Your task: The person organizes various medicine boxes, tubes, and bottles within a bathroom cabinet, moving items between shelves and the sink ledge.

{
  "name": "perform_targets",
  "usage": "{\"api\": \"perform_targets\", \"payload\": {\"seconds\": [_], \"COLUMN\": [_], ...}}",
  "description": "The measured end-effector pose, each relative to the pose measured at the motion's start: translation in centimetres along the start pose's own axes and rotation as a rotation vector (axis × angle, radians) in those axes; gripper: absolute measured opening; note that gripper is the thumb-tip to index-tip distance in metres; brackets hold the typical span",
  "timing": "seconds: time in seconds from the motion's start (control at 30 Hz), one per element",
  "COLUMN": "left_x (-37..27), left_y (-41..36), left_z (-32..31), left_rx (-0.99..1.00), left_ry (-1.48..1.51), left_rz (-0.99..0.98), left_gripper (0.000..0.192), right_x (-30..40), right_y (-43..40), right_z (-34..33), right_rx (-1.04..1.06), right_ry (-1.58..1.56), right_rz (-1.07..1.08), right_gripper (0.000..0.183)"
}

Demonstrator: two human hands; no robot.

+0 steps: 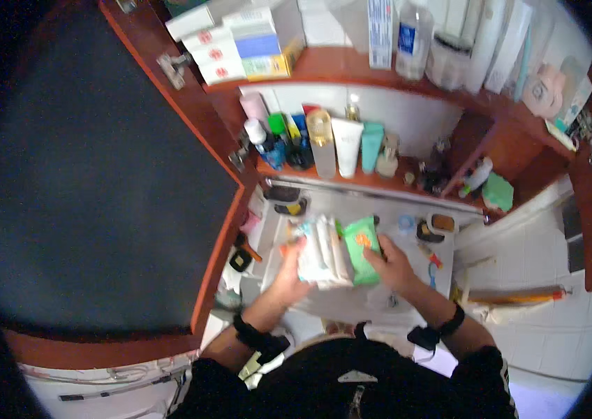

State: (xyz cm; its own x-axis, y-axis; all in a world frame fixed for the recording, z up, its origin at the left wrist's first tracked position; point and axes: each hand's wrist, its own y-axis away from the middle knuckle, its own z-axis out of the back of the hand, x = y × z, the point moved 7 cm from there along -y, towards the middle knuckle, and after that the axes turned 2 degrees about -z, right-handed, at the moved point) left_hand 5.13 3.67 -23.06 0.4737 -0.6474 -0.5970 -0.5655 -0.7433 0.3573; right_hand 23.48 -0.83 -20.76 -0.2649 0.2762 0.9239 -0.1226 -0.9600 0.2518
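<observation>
Above the white sink counter (322,306), my left hand (292,272) grips several soft packets, mostly white (322,256), by their left side. My right hand (393,264) holds a green soft pack (361,251) with an orange mark, its thumb across the front. The green pack stands close beside the white packets, slightly tilted. Black bands are around both wrists. The fingers behind the packs are hidden, and the picture is a little blurred.
Ahead is a reddish wooden cabinet shelf (380,188) with bottles and tubes, including a white tube (347,146). White boxes (217,55) stand on the upper shelf. An open cabinet door (118,209) fills the left. A toothbrush (432,275) lies on the counter's right.
</observation>
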Motion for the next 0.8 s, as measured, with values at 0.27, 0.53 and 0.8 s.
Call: {"api": "perform_targets", "payload": {"seconds": [0.27,0.53,0.8], "left_x": [-1.9,-21.6,-33.3], "left_y": [1.9,3.9,1.8], "left_z": [-3.2,-19.4,-28.6], "left_rx": [0.037,0.246,0.244], "left_ry": [-0.068,-0.484,-0.707], "left_rz": [0.009,-0.515,-0.633], "left_gripper": [0.056,0.043,0.040], "right_x": [-0.2,20.3,34.0], "right_y": [0.4,2.4,0.4], "right_z": [0.1,5.0,5.3], "right_rx": [0.057,0.025,-0.356], "right_ry": [-0.284,0.291,0.682], "right_rz": [0.032,0.683,1.093], "right_gripper": [0.035,0.045,0.085]}}
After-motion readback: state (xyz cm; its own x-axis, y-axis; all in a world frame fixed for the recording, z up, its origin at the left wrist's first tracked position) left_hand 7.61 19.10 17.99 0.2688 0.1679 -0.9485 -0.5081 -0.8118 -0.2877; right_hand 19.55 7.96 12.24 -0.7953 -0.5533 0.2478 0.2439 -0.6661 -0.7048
